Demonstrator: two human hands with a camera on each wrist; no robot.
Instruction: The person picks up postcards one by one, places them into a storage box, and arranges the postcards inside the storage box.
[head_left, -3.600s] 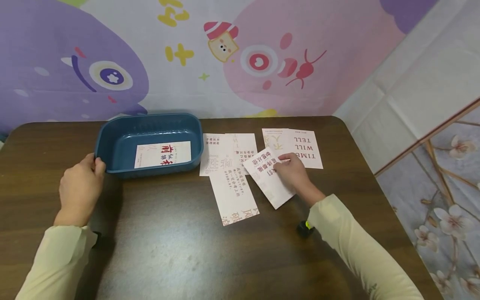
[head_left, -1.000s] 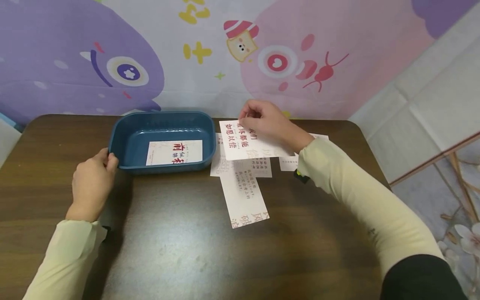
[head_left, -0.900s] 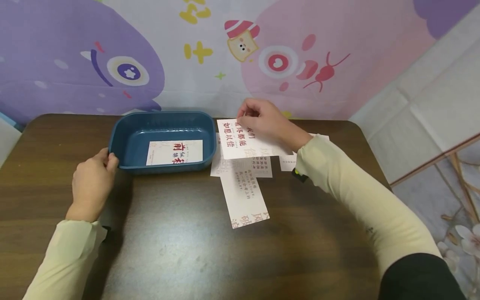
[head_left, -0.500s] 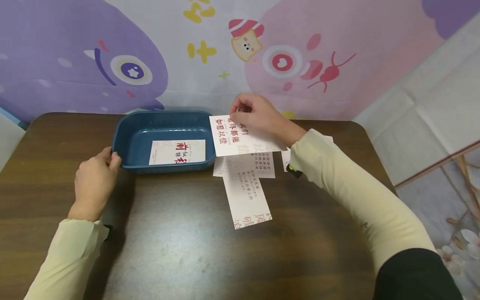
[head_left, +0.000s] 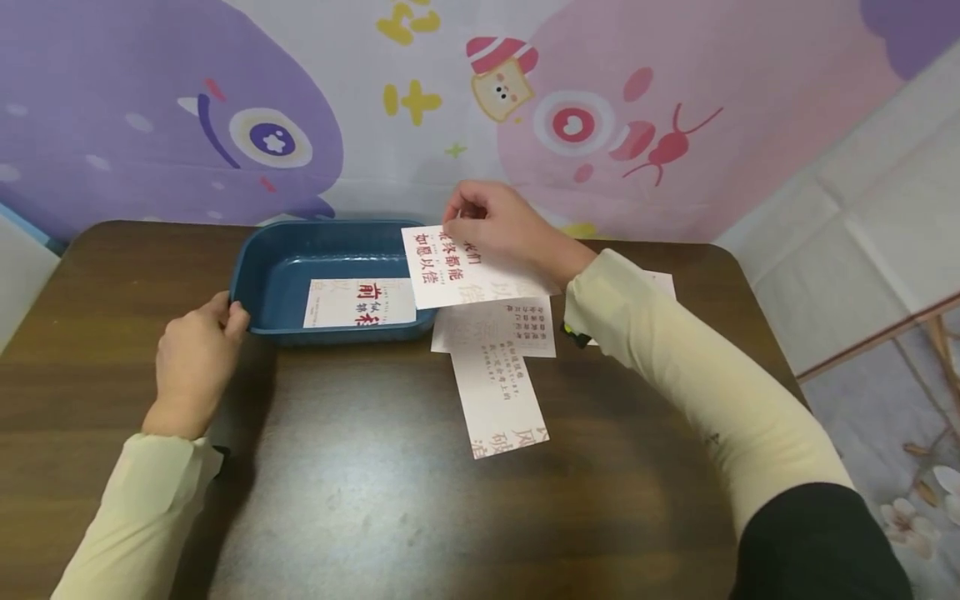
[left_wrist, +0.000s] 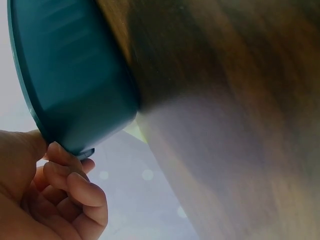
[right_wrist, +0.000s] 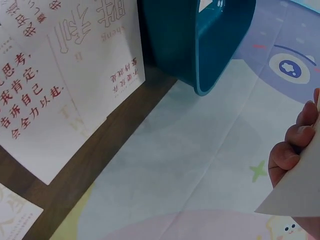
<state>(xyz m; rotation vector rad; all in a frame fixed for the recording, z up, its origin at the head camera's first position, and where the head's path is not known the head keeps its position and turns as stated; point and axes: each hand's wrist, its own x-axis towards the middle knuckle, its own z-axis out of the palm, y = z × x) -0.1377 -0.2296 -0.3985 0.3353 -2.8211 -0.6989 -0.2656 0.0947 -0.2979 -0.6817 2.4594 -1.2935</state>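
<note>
My right hand (head_left: 502, 229) pinches a white card with red Chinese lettering (head_left: 442, 271) by its far edge. The card hangs in the air, its left end over the right rim of a blue plastic basin (head_left: 337, 335). In the right wrist view the fingers (right_wrist: 285, 156) press against the card's back (right_wrist: 300, 185). My left hand (head_left: 197, 358) grips the basin's near left corner, thumb and finger on the rim, as the left wrist view (left_wrist: 65, 185) also shows. One printed card (head_left: 337, 302) lies inside the basin.
Several overlapping printed cards (head_left: 498, 400) lie on the dark wooden table (head_left: 360, 492) right of the basin. Another card (head_left: 660, 285) is partly hidden behind the right sleeve. A cartoon-printed cloth (head_left: 420, 175) hangs behind the table's back edge.
My right hand picked up the card from the table's right side and carried it left, up to the basin's right rim. The left hand keeps its grip on the basin. The head view shifted slightly.
</note>
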